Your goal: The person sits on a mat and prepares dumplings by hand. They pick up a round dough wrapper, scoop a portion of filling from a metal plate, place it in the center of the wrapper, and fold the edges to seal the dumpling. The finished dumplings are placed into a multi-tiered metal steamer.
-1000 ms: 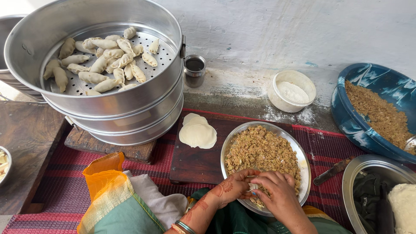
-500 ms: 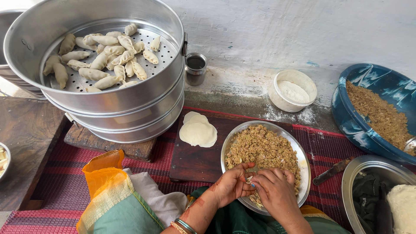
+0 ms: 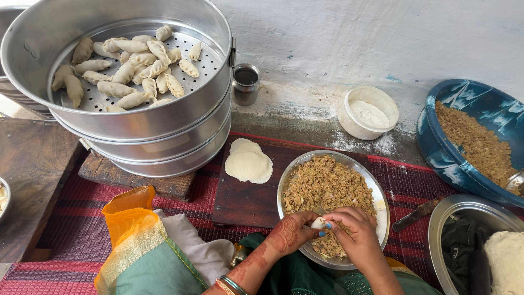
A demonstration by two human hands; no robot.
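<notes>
— While both hands sit low over the near edge of the plate (image 3: pixel 382 191), what are they gripping?

— One small dumpling (image 3: pixel 318 223). The left hand (image 3: pixel 292 235) and right hand (image 3: pixel 355 237) pinch it between their fingertips, closed on the white dough from both sides. It hangs just above the filling (image 3: pixel 325 186), probably so that crumbs fall back onto the plate.

— And the plate's contents?

— A heap of brownish minced filling, spread nearly rim to rim. To its right stands a steel bowl (image 3: pixel 453 210) with a lump of pale dough (image 3: pixel 505 257) and a dark cloth inside; a knife (image 3: pixel 417 213) lies on the striped mat (image 3: pixel 71 218) between the two.

— What's beside the plate on the left?

— A dark wooden board (image 3: pixel 245 202) carrying a few round dough wrappers (image 3: pixel 249 164), stacked close, seemingly for easy reach. Further left, folded orange and green cloth (image 3: pixel 139 246) covers the lap.

— Beyond that?

— A stacked metal steamer (image 3: pixel 164 131) on a wooden block; its perforated top tier holds a loose scatter of finished dumplings (image 3: pixel 131 65), laid flat, some touching. Behind it a small steel cup (image 3: pixel 245 83) stands by the wall, contents too dark to tell. A white tub (image 3: pixel 367 112) holds flour, some spilled around it. Far right, a big blue basin (image 3: pixel 436 142) holds more of the same filling.
</notes>
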